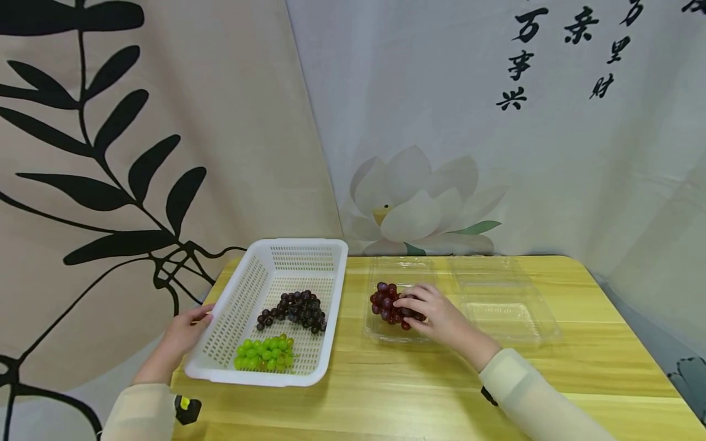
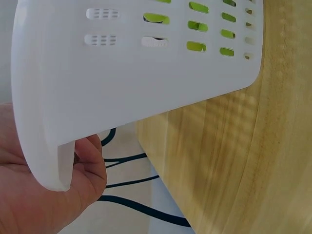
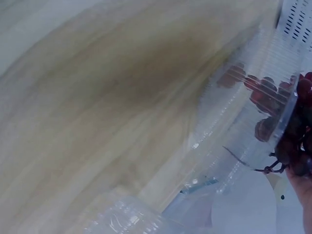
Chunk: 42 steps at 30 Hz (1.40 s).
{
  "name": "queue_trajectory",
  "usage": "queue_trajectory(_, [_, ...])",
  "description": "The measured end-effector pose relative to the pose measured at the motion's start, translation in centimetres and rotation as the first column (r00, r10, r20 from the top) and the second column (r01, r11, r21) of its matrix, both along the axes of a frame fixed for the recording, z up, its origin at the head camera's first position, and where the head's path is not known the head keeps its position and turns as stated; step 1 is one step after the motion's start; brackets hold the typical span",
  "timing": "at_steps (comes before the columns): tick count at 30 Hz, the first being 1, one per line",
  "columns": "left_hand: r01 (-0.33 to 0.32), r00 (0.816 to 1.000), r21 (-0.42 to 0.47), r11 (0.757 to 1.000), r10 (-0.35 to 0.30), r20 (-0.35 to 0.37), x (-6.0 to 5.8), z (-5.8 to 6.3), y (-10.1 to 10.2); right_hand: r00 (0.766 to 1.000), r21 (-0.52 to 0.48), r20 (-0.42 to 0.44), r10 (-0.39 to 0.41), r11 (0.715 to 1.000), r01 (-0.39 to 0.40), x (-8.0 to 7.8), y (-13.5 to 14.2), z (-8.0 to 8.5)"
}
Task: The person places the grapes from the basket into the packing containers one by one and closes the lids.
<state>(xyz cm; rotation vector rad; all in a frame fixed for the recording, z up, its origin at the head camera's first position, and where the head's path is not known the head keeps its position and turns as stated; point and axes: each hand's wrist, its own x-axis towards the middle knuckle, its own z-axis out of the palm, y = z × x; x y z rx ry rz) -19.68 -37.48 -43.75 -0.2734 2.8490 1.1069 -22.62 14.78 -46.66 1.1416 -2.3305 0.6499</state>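
Observation:
My left hand (image 1: 181, 340) grips the left rim of a white perforated basket (image 1: 228, 375), its fingers curled under the edge in the left wrist view. Inside the basket lie a bunch of black grapes (image 1: 302, 309) and, nearer to me, a bunch of green grapes (image 1: 265, 353). With my right hand (image 1: 438, 315) I hold a bunch of red grapes (image 1: 384, 302) at a clear plastic box (image 1: 380, 335). In the right wrist view, red grapes show at the box wall and a bare stem (image 3: 267, 169) sticks out; my fingers are mostly outside that view.
Right of the first box stands another clear plastic box (image 1: 499, 321), with its lid part toward the back. The wooden table (image 1: 353, 398) ends at a printed cloth backdrop (image 1: 248, 122) behind. The basket overhangs the table's left edge.

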Motion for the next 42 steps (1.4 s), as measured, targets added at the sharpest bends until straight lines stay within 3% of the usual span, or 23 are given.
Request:
queue_trajectory(14, [0.001, 1.000, -0.002, 1.000, -0.001, -0.009, -0.1, 0.0, 0.3, 0.999, 0.052, 0.036, -0.007, 0.999, 0.005, 0.4, 0.1, -1.4])
queue_trajectory(24, [-0.009, 1.000, 0.004, 1.000, 0.009, 0.009, 0.0, 0.2, 0.4, 0.992, 0.050, 0.125, -0.031, 0.998, 0.024, 0.5, 0.3, -2.0])
queue_trajectory(32, [-0.016, 1.000, 0.009, 1.000, 0.016, 0.010, 0.1, 0.3, 0.5, 0.964, 0.113, 0.242, -0.107, 0.990, 0.081, 0.6, 0.6, -2.4])
queue_trajectory(42, [-0.019, 1.000, 0.006, 1.000, 0.019, 0.024, 0.1, 0.3, 0.2, 0.971, 0.126, 0.219, -0.090, 0.990, 0.064, 0.7, 0.8, -2.5])
